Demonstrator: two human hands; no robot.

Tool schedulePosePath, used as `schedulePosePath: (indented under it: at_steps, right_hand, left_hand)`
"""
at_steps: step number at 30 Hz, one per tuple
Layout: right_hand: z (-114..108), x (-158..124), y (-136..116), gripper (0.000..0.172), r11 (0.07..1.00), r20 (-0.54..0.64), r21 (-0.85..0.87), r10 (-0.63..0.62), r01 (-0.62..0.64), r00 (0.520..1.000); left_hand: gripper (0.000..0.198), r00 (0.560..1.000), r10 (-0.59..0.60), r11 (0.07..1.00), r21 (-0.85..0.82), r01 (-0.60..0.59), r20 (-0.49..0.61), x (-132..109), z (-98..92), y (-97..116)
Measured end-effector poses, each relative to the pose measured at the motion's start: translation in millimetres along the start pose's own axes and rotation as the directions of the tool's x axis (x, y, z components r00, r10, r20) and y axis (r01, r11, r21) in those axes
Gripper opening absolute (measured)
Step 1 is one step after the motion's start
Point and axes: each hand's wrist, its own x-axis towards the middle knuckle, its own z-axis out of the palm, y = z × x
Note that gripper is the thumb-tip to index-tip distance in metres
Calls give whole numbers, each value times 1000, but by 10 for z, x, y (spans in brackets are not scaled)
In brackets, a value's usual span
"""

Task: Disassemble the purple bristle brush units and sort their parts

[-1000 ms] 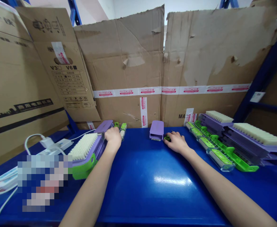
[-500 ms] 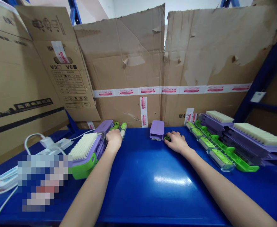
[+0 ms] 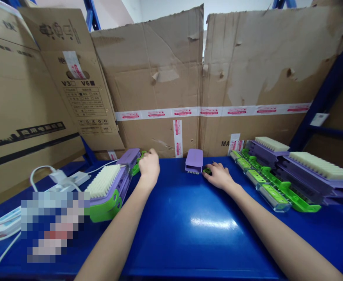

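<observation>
My left hand (image 3: 150,168) is closed at the back left of the blue table, with its fingers curled away from me. Anything inside its grip is hidden. Just left of it stand a green curved plastic part (image 3: 136,169) and a purple plastic housing (image 3: 129,157). My right hand (image 3: 219,175) rests low near the back centre, fingers bent, with the thumb side around a small dark-green part (image 3: 207,171). Beside that part, on its left, lies a purple hollow shell (image 3: 194,159) with pale bristles showing underneath.
A purple brush head with cream bristles (image 3: 104,181) and a green end lies at left, near a white power strip (image 3: 79,178) with cables. At right are clear-and-green cases (image 3: 274,197), a green strip (image 3: 300,203) and purple brush heads (image 3: 320,166). Cardboard (image 3: 159,89) walls the back.
My left hand has moved right and slightly up, from the green curved part to where a clear-and-green case was showing; the hand now covers that spot. My right hand has stayed put.
</observation>
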Motion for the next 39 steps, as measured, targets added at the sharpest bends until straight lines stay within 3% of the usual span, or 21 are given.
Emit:
schedulePosePath:
  at_steps: [4, 7, 13, 20, 26, 39]
  right_hand:
    - [1, -6, 2, 40, 1000, -7, 3, -2, 2, 1000]
    - [-2, -8, 3, 40, 1000, -11, 0, -5, 5, 1000]
    - [-4, -4, -2, 40, 1000, -3, 0, 0, 0, 1000]
    - [-7, -4, 4, 42, 1000, 8, 3, -2, 2, 1000]
    - [-5, -6, 0, 41, 1000, -2, 3, -8, 8, 1000]
    - [15, 2, 6, 41, 1000, -14, 5, -8, 8, 1000]
  left_hand:
    - [31, 972, 220, 974, -37, -224, -88, -160, -5, 268]
    - [31, 952, 299, 950, -68, -303, -64, -210, 47, 351]
    - [33, 997, 68, 996, -54, -71, -39, -87, 172, 157]
    - [49, 983, -183, 983, -16, 184, 30, 63, 375, -112]
    - [45, 975, -145, 986, -58, 156, 170, 102, 415, -154]
    - [47, 970, -68, 992, -88, 90, 233, 107, 523, -190]
